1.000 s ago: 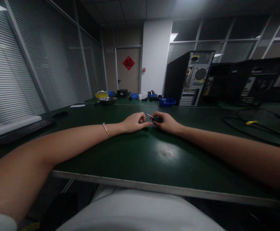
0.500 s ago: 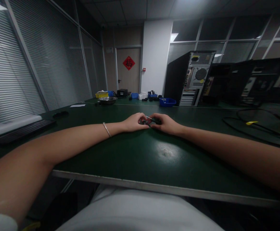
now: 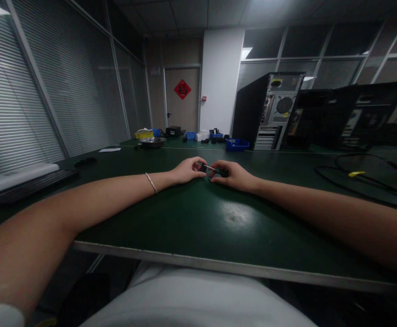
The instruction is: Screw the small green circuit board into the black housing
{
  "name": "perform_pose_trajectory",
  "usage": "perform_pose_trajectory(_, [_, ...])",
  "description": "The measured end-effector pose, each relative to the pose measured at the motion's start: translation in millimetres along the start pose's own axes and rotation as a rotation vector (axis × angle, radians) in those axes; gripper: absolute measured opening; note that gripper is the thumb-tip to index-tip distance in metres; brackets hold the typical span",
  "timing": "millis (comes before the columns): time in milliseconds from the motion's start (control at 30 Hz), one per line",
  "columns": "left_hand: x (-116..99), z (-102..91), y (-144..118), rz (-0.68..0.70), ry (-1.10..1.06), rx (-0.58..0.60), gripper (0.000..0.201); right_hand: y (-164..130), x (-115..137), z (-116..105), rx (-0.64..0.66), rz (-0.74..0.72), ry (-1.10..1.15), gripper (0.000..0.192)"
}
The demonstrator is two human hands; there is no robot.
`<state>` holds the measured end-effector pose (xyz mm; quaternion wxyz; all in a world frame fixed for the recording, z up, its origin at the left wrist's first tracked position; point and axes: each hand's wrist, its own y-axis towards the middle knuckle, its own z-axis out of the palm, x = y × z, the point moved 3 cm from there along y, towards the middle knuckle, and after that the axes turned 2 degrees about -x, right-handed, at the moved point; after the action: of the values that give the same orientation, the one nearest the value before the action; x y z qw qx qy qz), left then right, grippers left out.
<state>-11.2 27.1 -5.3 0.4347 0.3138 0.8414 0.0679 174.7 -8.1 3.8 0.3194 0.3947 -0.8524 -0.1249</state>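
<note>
Over the middle of the green table, my left hand pinches a small black part between thumb and fingers; its exact kind is too small to make out. My right hand is closed around the dark handle of a screwdriver. The thin metal shaft points left, its end at or very close to the black part; contact I cannot confirm. Near my right thumb tip shows a tiny dark greenish piece, too small to name. Both hands rest low, close to the tabletop.
A metal bowl, a yellow bin and a blue bin stand toward the back of the table. Behind them on the right is a computer tower. Black cables lie at right, a keyboard at left.
My hands have drawn slightly apart, my left hand shifting a little left. The black part and the screwdriver's shaft show more clearly between them now.
</note>
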Motion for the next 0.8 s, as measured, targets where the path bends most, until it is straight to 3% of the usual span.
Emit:
perform_pose_trajectory(333, [-17, 6.2, -8, -0.017, -0.249, 0.075, 0.040, -6, 9, -11, -0.325, -0.103, -0.043, 0.028])
perform_pose_trajectory(800, [-27, 11.0, -13, 0.031, -0.345, 0.157, 0.045, -8, 17, -12, -0.274, -0.168, -0.041, 0.027])
